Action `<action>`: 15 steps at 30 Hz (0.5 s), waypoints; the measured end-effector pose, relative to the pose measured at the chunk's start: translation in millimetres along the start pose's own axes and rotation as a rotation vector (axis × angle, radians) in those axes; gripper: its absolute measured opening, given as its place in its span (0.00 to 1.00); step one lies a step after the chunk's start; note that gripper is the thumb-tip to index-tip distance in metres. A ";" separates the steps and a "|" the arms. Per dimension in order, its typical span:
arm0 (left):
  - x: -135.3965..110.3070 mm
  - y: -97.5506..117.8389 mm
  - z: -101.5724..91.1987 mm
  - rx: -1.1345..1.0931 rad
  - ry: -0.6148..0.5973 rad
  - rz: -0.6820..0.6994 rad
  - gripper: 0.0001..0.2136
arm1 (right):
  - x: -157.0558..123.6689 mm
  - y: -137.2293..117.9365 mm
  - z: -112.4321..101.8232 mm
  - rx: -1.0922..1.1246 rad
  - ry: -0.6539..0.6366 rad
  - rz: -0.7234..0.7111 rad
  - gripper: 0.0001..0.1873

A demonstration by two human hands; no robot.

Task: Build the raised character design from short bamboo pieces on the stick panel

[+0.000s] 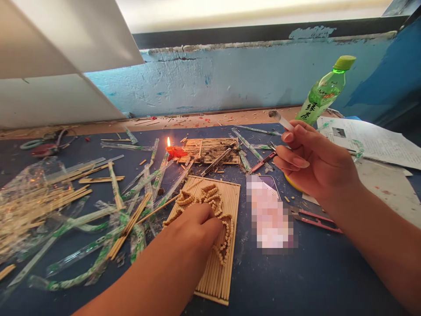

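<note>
Right grip (317,160) clamped on white ash-tipped cylindrical cigarette (285,122). Flat tan wooden-stick panel (217,278) beneath left grip (199,230) (fingertips hidden, can't tell hold).

Craft workspace: loose sticks (130,227), candle (176,152)

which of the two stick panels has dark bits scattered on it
The farther panel, beside the burning red wax: dark, crumbly-looking bits lie across it. The nearer panel, beneath the left hand, carries curving rows of small beige pieces instead.

Green bottle (324,93): 2 dark characters, 绿茶 (green tea). Printed sheet (378,138): text too small to read.
</note>
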State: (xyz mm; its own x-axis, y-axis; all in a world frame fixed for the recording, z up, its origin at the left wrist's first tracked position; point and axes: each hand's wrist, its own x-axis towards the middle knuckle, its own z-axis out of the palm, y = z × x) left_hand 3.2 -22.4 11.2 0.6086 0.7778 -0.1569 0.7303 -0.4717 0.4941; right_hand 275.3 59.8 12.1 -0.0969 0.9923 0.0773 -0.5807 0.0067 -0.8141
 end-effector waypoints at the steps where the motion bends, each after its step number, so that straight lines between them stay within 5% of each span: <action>1: -0.2 0.2 0.0 0.001 0.001 0.002 0.09 | -0.3 0.1 0.0 -0.002 0.000 0.000 0.03; 15: -1.1 0.1 2.7 0.033 0.045 0.040 0.08 | -1.2 -0.1 -0.4 -0.025 0.017 0.007 0.03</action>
State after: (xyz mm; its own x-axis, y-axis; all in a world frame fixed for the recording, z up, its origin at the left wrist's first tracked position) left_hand 3.4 -24.4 9.1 0.6236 0.7755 -0.0989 0.7158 -0.5155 0.4711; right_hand 275.8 58.7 11.9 -0.0873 0.9943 0.0619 -0.5599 0.0025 -0.8285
